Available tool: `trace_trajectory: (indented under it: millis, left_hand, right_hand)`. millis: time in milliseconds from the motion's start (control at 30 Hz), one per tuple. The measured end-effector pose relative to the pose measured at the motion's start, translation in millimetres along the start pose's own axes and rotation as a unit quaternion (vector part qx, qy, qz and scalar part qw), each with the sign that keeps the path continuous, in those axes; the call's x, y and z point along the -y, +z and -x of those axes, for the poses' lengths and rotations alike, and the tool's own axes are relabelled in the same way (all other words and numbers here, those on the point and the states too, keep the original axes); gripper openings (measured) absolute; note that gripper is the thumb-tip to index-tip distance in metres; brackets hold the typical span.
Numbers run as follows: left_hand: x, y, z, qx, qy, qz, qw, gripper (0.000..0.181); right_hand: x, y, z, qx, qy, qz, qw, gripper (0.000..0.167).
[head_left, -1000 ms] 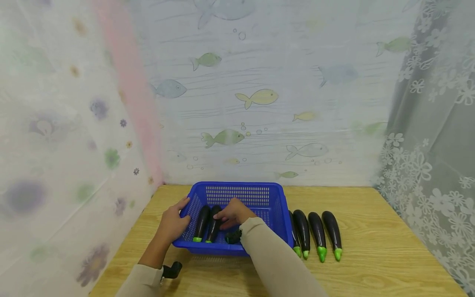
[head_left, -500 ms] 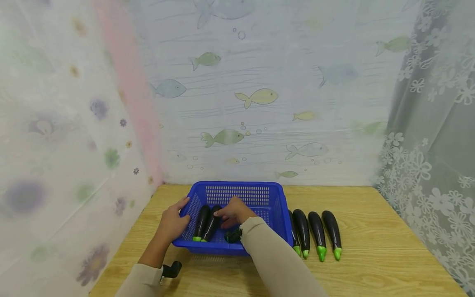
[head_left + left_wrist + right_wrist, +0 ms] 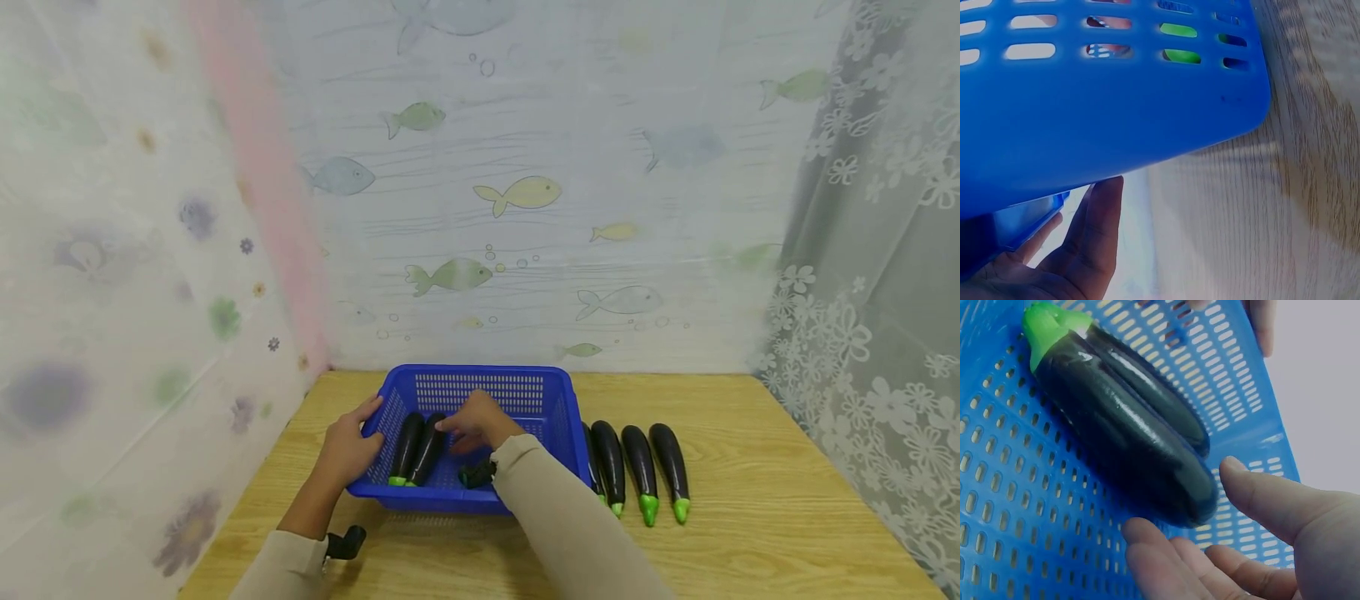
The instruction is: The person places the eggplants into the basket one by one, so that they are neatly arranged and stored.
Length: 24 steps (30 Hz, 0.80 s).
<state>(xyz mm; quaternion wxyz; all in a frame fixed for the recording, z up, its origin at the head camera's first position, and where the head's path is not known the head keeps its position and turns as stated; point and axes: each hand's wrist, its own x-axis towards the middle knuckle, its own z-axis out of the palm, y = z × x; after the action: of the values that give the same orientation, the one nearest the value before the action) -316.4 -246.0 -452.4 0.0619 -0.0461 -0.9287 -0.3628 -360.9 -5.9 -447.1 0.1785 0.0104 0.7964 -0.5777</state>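
Two dark eggplants with green ends lie side by side at the left inside the blue basket (image 3: 480, 497), the nearer to my right hand being the right one (image 3: 427, 450); the other (image 3: 406, 448) is at the basket's left wall. My left hand (image 3: 348, 447) grips the basket's left rim, its fingers outside the wall in the left wrist view. Inside the basket, my right hand (image 3: 477, 422) is beside the eggplants; the right wrist view shows thumb and fingers (image 3: 1154, 559) spread around the end of one eggplant (image 3: 1129, 434), holding nothing.
Several more eggplants (image 3: 640, 473) lie in a row on the wooden table (image 3: 757, 483), right of the basket; the leftmost is partly hidden by its wall. A patterned curtain (image 3: 555, 133) hangs behind the table, and a grey lace one (image 3: 870, 250) on the right.
The right eggplant's green end has swung left, against the other eggplant. My right hand has let go of it and moved slightly right. My left hand stays on the rim.
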Motion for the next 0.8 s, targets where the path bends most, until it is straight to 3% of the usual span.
trace_trajectory:
  millis: [167,433,800]
  left_hand:
    - [-0.8,-0.5,1.2,-0.002,0.0,-0.002,1.0,0.068]
    - [-2.9,-0.9,3.8,-0.003,0.001,-0.005,1.0,0.068]
    - [-4.0,-2.2,2.2,0.001,0.0,-0.01,0.9999,0.068]
  right_hand:
    - [7,-3,5.3,-0.004,-0.017,0.004,0.9998,0.03]
    - [16,-21,15.5,0.003,-0.032,0.029,0.999,0.067]
    - [20,-55,30.9,0.012,-0.061,0.054,0.9966,0.071]
